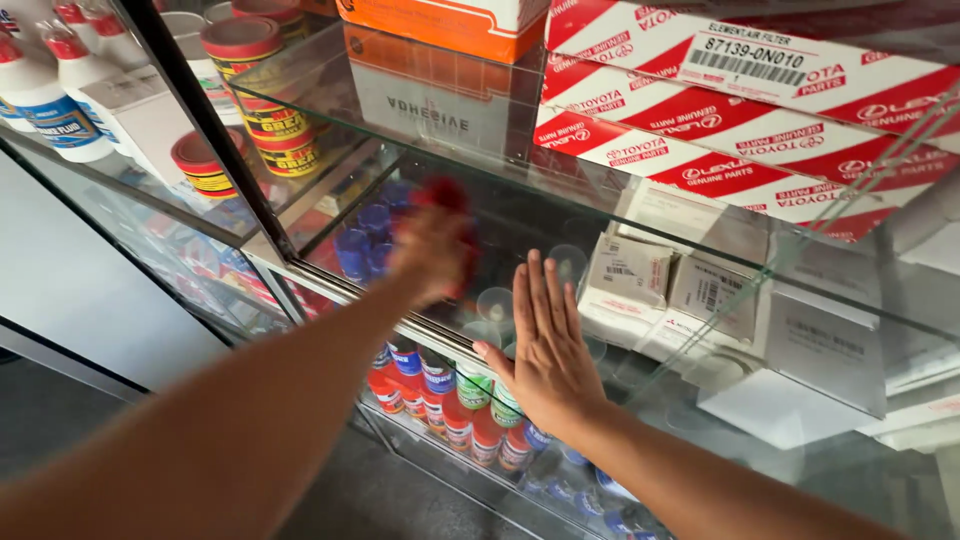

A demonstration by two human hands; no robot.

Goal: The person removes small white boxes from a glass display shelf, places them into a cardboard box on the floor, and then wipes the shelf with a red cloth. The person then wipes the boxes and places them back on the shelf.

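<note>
The right hand (pixel 545 345) lies flat, fingers spread, bracing the glass shelf (pixel 420 130); the blurred left hand (pixel 432 250) grips a red cloth (pixel 445 195), pressed to the glass.

Right hand (pixel 545 345) flat on glass cabinet pane (pixel 640 420), left hand (pixel 432 250) blurred at 10 o'clock of it gripping red cloth (pixel 447 195), small jars (pixel 450 400) below, white boxes (pixel 665 285) at 2 o'clock.

Bright daylight; glass glare; motion-blurred left hand (pixel 432 255)
</note>
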